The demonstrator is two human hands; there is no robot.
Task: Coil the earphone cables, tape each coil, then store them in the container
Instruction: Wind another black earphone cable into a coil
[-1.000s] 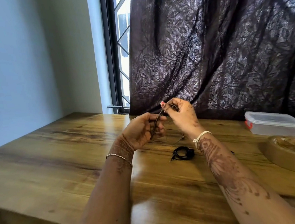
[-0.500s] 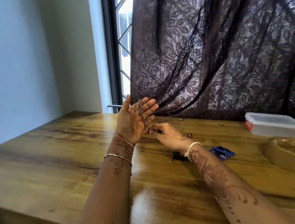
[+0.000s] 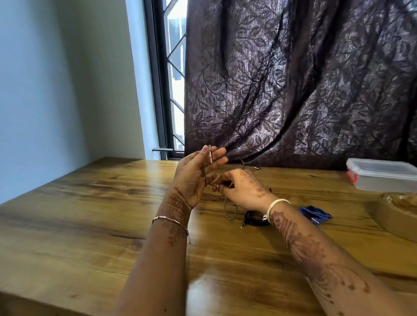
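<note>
My left hand (image 3: 194, 179) stands upright above the table with its fingers straight. A thin grey earphone cable (image 3: 205, 173) runs down its palm, and the thumb pins the plug end near the fingertips. Just to the right and lower, my right hand (image 3: 244, 190) pinches the same cable, which hangs in a loop (image 3: 229, 210) beneath it. Its earbuds (image 3: 255, 167) lie on the table by the curtain. A black coiled earphone (image 3: 253, 221) lies partly hidden behind my right wrist, with a blue coil (image 3: 314, 215) to its right. The clear lidded container (image 3: 385, 175) sits shut at the far right.
A brown tape roll (image 3: 414, 218) lies flat in front of the container. The wooden table (image 3: 81, 219) meets a wall on the left, and a dark curtain (image 3: 308, 73) hangs at the back beside a barred window. The table's front edge drops off at the lower left.
My left hand has uncurled and now stands upright with the cable along its palm. My right hand dropped from beside it to lower right, drawing the cable down into a loop.
</note>
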